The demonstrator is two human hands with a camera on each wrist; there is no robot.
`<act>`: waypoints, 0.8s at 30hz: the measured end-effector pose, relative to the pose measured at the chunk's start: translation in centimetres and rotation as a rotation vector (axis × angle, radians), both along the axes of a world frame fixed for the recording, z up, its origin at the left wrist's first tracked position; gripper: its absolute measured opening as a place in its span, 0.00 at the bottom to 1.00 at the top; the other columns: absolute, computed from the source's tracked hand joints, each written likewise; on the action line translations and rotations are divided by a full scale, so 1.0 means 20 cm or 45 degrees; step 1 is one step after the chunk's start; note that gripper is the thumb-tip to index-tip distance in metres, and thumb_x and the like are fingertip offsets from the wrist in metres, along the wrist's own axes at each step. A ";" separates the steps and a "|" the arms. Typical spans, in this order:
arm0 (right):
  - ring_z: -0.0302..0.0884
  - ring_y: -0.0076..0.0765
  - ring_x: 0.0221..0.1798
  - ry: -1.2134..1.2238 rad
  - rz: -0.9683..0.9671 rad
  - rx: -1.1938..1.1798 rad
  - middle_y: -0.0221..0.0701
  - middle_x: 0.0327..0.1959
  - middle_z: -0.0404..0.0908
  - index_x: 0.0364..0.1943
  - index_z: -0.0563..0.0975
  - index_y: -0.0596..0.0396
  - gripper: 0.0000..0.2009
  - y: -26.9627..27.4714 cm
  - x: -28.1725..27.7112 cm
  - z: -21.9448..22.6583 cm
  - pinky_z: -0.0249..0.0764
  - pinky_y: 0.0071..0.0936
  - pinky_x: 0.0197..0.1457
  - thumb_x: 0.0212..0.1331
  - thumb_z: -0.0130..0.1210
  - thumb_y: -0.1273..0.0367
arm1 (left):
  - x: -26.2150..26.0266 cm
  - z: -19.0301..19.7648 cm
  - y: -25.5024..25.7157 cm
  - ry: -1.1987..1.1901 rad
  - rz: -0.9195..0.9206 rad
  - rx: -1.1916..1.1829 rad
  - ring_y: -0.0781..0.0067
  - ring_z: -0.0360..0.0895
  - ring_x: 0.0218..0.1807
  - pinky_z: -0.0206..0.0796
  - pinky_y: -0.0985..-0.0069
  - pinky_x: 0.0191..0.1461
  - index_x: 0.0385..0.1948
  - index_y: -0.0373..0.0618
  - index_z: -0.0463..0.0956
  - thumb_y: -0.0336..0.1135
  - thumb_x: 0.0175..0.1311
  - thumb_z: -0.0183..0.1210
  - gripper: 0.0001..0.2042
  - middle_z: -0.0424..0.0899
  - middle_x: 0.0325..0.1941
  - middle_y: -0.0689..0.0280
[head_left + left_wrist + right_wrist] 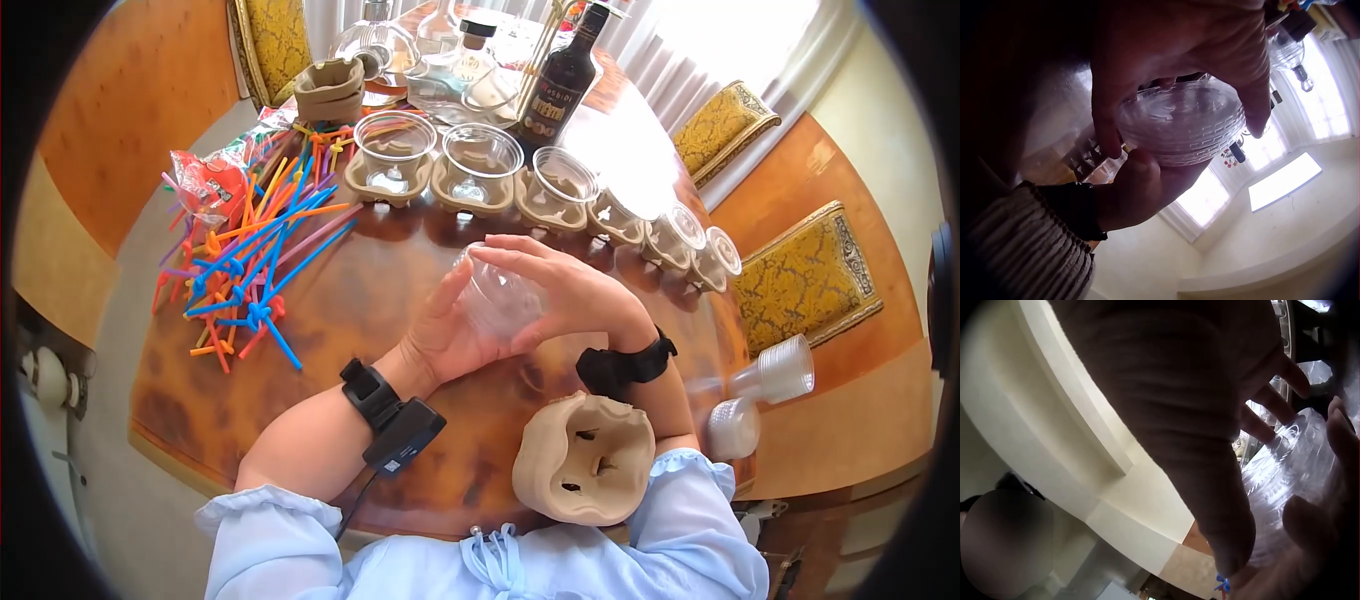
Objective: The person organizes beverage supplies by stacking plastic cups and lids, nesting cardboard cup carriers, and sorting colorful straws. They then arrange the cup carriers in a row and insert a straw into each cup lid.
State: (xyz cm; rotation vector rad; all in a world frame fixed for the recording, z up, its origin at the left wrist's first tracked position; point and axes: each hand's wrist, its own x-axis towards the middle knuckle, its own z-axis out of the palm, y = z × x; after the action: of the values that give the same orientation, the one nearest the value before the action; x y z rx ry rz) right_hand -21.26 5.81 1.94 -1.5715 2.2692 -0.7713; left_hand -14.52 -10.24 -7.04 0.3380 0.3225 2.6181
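Over the middle of the table, both hands hold a stack of clear plastic lids [503, 298] between them. My left hand [450, 328] cups it from the left and below. From the other side my right hand [575, 288] curves over it, thumb below and fingers across the top. The left wrist view shows the ridged, layered rims of the lids [1182, 128] with fingers on both sides. In the right wrist view the shiny lids [1291, 469] sit between thumb and fingers of the two hands. Part of the stack is hidden by the fingers.
Clear plastic cups [478, 150] stand in a row of moulded pulp holders [470, 200]. Knotted colourful straws [260, 255] lie at left, bottles [565, 75] at the back. Stacked pulp holders [535, 465] are near the body. Nested cups [785, 370] and more lids [735, 428] lie right.
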 end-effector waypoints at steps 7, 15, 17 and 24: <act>0.64 0.45 0.63 -0.133 0.004 -0.285 0.44 0.62 0.65 0.60 0.70 0.47 0.39 0.11 -0.07 0.05 0.62 0.37 0.63 0.36 0.71 0.60 | 0.01 0.03 0.00 -0.044 -0.032 -0.036 0.53 0.70 0.57 0.69 0.53 0.54 0.58 0.52 0.63 0.58 0.51 0.61 0.34 0.70 0.56 0.55; 0.59 0.57 0.65 0.659 -0.900 -0.254 0.53 0.61 0.66 0.55 0.75 0.45 0.34 0.17 -0.37 0.11 0.57 0.44 0.65 0.39 0.68 0.52 | 0.00 0.00 -0.01 -0.125 -0.046 -0.094 0.43 0.70 0.56 0.68 0.50 0.56 0.57 0.50 0.65 0.58 0.50 0.62 0.34 0.70 0.56 0.46; 0.58 0.60 0.65 0.727 -0.965 -0.081 0.55 0.61 0.64 0.55 0.75 0.43 0.34 0.14 -0.43 0.07 0.54 0.47 0.66 0.39 0.66 0.48 | 0.00 -0.01 -0.01 -0.131 -0.052 -0.089 0.44 0.70 0.56 0.68 0.51 0.55 0.56 0.51 0.66 0.58 0.50 0.62 0.33 0.71 0.55 0.46; 0.57 0.61 0.65 0.606 -0.935 0.025 0.56 0.61 0.64 0.56 0.75 0.41 0.34 0.09 -0.53 -0.01 0.48 0.51 0.66 0.43 0.61 0.43 | 0.00 -0.02 -0.01 -0.157 -0.028 -0.106 0.45 0.71 0.56 0.69 0.52 0.54 0.56 0.52 0.66 0.58 0.51 0.61 0.32 0.72 0.55 0.48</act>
State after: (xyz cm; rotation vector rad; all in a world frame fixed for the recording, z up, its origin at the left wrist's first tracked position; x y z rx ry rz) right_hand -31.89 7.63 1.77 -0.9483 3.2556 -0.5467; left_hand -14.51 -10.40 -7.37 0.1507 0.3823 2.5808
